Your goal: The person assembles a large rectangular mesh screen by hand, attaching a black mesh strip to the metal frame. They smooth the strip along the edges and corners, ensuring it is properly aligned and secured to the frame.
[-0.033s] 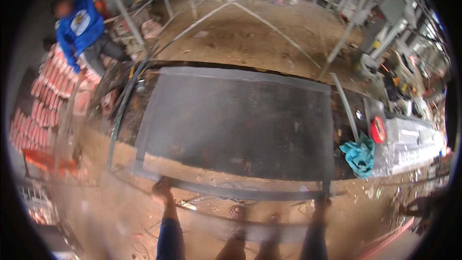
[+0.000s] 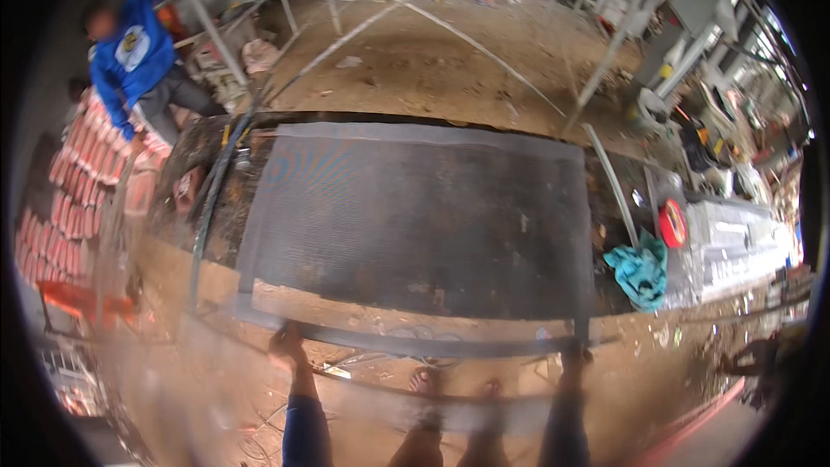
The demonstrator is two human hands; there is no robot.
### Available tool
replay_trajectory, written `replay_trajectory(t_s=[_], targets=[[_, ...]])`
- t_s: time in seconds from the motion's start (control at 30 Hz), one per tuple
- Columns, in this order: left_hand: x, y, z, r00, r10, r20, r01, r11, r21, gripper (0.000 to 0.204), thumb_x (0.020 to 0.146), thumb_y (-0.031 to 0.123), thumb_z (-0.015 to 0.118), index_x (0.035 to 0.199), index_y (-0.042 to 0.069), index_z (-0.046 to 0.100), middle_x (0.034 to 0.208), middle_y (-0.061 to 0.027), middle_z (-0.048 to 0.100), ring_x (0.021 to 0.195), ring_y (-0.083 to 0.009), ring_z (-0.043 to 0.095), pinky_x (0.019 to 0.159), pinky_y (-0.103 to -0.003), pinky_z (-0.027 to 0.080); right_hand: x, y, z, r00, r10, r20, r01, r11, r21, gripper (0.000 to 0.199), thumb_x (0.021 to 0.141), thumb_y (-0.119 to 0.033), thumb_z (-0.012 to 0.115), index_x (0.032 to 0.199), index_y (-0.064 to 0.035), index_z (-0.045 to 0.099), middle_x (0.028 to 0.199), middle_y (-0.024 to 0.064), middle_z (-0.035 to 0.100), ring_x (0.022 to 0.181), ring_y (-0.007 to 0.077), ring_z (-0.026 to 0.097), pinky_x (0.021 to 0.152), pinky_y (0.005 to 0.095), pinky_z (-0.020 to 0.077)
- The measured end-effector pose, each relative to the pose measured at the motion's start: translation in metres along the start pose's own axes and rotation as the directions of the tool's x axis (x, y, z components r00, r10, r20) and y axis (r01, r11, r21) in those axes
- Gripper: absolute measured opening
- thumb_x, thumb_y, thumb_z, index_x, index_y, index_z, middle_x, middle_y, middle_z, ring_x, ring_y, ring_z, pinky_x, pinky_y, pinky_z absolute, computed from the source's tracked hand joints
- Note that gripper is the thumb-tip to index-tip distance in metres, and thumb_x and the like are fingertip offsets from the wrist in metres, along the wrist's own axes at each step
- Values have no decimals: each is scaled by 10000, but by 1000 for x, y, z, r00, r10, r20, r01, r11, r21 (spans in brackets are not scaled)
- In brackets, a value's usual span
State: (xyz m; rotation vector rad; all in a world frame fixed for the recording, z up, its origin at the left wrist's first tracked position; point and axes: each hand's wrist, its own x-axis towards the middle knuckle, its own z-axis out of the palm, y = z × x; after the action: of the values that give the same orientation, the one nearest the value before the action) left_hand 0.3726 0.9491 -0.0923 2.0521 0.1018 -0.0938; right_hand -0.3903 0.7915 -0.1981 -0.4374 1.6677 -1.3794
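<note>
At the near edge of the mesh sheet (image 2: 415, 225), left hand (image 2: 287, 344) and right hand (image 2: 574, 350) each clamp a corner, nothing visibly shifted.

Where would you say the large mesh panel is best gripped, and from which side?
Grip the mesh panel along its near long edge, approaching from the person's side, hands wide apart near the two corners, where the left hand and right hand sit. It is broad, flat and probably floppy, so a wide hold steadies it.

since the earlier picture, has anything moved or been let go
Nothing visibly changed: the left hand and right hand grip the near edge of the large grey wire-mesh sheet as before, and the teal cloth lies at its right.
</note>
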Motion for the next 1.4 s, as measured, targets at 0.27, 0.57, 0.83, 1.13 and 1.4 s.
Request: replay_trajectory(t_s=[0.27, 0.57, 0.83, 1.13, 1.4], targets=[[18, -11, -8, 997, 81, 13, -82, 969, 235, 746, 945, 317, 981, 1478, -70, 630, 1330, -250, 756, 1137, -343, 758, 961, -525, 659, -12, -32, 19, 999, 29, -17, -33, 967, -254, 391, 1159, -291, 724, 1290, 72, 661, 1191, 153, 743, 976, 263, 770, 851, 417, 708], [-171, 63, 41, -156, 278, 948, -875, 406, -263, 1194, 972, 603, 842, 1869, 164, 187, 1948, -184, 25, 1788, -379, 86, 1458, -530, 210, -56, -69, 40, 987, 137, -86, -139, 990, -7, 341, 1161, -272, 714, 1258, 44, 631, 1119, 132, 718, 958, 230, 748, 887, 390, 704], [-207, 62, 92, -604, 338, 722, -790, -133, -598, 918, 1023, 545, 822, 1750, 108, 470, 1689, -219, 418, 1501, -424, 466, 1245, -592, 434, -52, -76, 30, 990, 117, -74, -115, 993, 32, 347, 1151, -228, 723, 1277, 88, 656, 1144, 158, 751, 1022, 253, 784, 890, 404, 716], [-220, 46, 96, -586, 281, 760, -810, -251, -531, 707, 1104, 588, 668, 1765, 391, 514, 1778, -242, 406, 1429, -496, 535, 1199, -651, 457, -41, -82, 10, 996, 87, -26, -90, 917, -389, 470, 1151, -411, 736, 1122, 56, 781, 1051, 122, 809, 810, 167, 765, 703, 346, 689], [-215, 28, 105, -569, 294, 768, -821, -255, -511, 940, 966, 632, 823, 1794, 457, 414, 1826, -177, 392, 1555, -420, 487, 1320, -603, 390, -62, -109, 34, 990, 114, -79, -132, 948, -290, 466, 1162, -351, 738, 1030, 91, 671, 932, 122, 725, 792, 212, 804, 690, 315, 716]])
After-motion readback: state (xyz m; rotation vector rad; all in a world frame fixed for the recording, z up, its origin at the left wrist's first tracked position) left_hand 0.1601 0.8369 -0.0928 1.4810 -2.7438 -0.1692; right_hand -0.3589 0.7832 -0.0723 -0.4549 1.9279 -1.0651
